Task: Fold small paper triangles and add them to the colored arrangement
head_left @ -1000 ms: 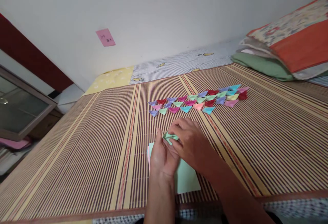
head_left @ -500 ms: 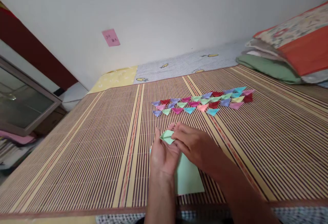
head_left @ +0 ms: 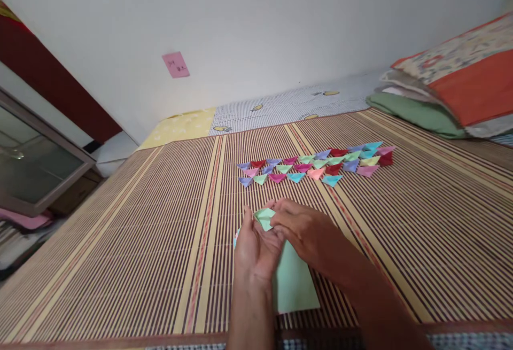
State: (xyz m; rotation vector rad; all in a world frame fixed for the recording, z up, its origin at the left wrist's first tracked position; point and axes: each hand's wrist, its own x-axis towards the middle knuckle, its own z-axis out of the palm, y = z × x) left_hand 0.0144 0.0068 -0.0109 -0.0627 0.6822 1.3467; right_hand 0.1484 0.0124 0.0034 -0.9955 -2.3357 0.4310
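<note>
A small piece of pale green folded paper point(head_left: 264, 218) sits at the fingers of my left hand point(head_left: 256, 246). That hand is palm up, its fingers curled behind the paper and its thumb upright beside it. My right hand point(head_left: 300, 227) pinches the paper's right side between thumb and fingers. Below both hands lies a pale green sheet of paper point(head_left: 295, 280) on the striped mat point(head_left: 160, 243), partly covered by my left hand and wrist. A bit of light blue paper point(head_left: 235, 239) peeks out left of my left hand.
Several folded paper triangles point(head_left: 296, 177) in many colours lie in rows beyond my hands. Folded bedding point(head_left: 436, 109) and a red-orange patterned pillow point(head_left: 476, 91) are stacked at the far right. A pink note point(head_left: 175, 65) is on the wall. A glass-fronted cabinet point(head_left: 40, 157) stands at left.
The green folded paper has turned slightly in my hands, with its left point tilted up. My hands sit a little lower in view, and the camera has shifted slightly.
</note>
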